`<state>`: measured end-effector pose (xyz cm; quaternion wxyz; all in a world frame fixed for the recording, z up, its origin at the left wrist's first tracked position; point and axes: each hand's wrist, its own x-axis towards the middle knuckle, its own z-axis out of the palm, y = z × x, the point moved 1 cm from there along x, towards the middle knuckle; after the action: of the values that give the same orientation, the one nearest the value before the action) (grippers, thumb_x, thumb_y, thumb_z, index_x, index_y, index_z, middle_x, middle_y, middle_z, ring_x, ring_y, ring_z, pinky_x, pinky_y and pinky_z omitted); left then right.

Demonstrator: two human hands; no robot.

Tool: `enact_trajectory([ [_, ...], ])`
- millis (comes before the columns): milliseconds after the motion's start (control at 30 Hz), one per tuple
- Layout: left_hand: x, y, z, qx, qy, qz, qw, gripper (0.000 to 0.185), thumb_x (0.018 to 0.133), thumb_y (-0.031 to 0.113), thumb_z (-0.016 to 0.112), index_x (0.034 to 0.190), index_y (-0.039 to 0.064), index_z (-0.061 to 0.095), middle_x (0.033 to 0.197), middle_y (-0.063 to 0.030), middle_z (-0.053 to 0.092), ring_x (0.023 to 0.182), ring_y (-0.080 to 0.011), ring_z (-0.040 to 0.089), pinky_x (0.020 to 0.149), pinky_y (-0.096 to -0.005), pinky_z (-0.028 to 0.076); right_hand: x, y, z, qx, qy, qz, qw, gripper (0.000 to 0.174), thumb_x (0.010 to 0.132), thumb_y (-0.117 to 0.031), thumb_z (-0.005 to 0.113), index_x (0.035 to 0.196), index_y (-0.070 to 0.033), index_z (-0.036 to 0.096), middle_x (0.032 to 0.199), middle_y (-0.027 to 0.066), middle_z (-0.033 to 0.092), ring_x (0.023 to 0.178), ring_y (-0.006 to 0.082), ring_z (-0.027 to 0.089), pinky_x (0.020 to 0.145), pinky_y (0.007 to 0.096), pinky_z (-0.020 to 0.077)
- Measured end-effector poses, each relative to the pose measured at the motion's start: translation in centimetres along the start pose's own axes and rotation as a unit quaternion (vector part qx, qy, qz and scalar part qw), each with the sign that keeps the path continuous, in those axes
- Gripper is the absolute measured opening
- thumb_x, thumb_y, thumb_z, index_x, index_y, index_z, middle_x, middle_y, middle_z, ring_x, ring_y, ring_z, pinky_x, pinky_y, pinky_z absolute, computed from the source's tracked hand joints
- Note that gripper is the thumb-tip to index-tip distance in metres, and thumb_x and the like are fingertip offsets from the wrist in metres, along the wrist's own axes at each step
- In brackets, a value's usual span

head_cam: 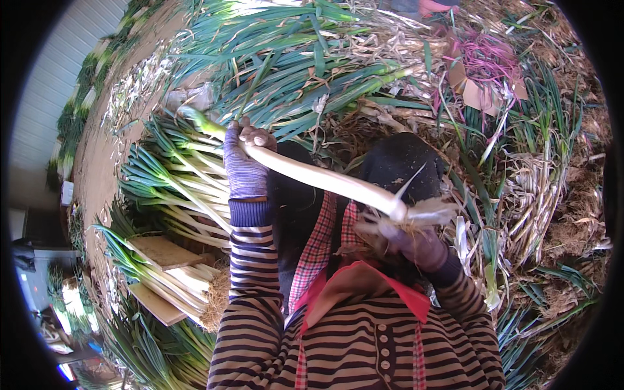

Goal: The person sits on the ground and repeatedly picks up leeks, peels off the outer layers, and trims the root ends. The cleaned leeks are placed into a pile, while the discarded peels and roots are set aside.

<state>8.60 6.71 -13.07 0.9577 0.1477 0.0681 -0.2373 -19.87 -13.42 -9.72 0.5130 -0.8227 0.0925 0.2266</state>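
Note:
My left hand (248, 156), in a purple knit glove, grips a long green onion (317, 175) just below its leaf end. The pale stalk slants down across my lap toward the right. At its root end, my right hand (421, 248) is blurred, its gloved fingers curled at dry, papery outer skin (431, 212) and roots. A thin pointed strip sticks up from the stalk there. Left of my left arm lies a row of pale-stemmed green onions (195, 180). Below it, more green onions (175, 287) with roots lie between two wooden boards (163, 251).
A large heap of leafy green onions (292, 63) lies ahead. Pink ties (482, 58) rest over torn cardboard (475, 95) at upper right. Dry husks and roots (560, 243) cover the right side. Bundles (87, 97) line the far-left wall.

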Motion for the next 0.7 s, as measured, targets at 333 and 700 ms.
enact_trajectory([
  [333,1.0,-2.1,1.3,0.171,-0.073,0.023,0.982,0.025,0.092,0.024,0.056,0.110,0.006,0.055,0.055,0.0028,0.041,0.045,-0.0125,0.041,0.043,-0.0302,0.040,-10.0,1.7,1.7,-0.077,0.146,-0.221,0.961,0.016,0.087,-0.012,0.058,0.100,-0.005,0.063,0.086,0.0170,0.061,0.077,0.0303,0.062,0.070,0.0425,0.0499],
  [700,1.2,5.0,1.4,0.027,-0.240,0.099,0.965,0.024,0.092,0.019,0.049,0.107,0.003,0.060,0.055,0.0026,0.041,0.047,-0.0129,0.042,0.049,-0.0317,0.041,-12.7,5.2,-2.6,-0.317,0.374,-0.041,0.871,0.054,0.082,-0.031,0.069,0.128,-0.008,0.051,0.118,0.0149,0.060,0.098,0.0327,0.064,0.077,0.0385,0.0541],
])
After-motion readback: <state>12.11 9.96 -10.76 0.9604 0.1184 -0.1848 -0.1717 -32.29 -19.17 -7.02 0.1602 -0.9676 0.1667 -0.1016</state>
